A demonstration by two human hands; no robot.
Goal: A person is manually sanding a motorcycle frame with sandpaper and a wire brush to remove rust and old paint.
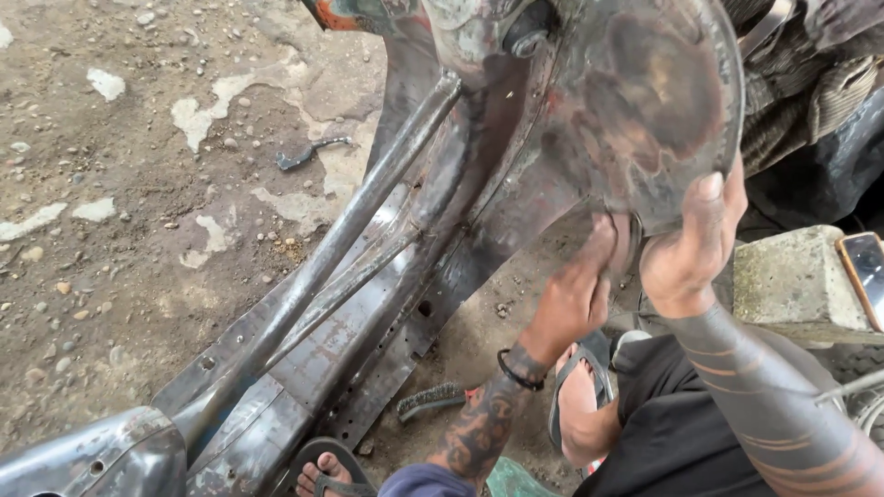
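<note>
A rusty round metal disc (645, 92) is fixed to the end of a dirty metal frame (368, 304) with a long bar (341, 239) running down to the lower left. My right hand (691, 239) grips the disc's lower right rim, thumb on its face. My left hand (575, 294) reaches under the disc's lower edge, fingers pressed against the metal behind it; whether it holds anything is hidden.
Dirt floor with pebbles and a small dark metal scrap (308, 154) at the upper left. A wire brush (433, 400) lies by my sandalled feet (580, 396). A concrete block (792, 281) with a phone (866, 271) on it stands at the right.
</note>
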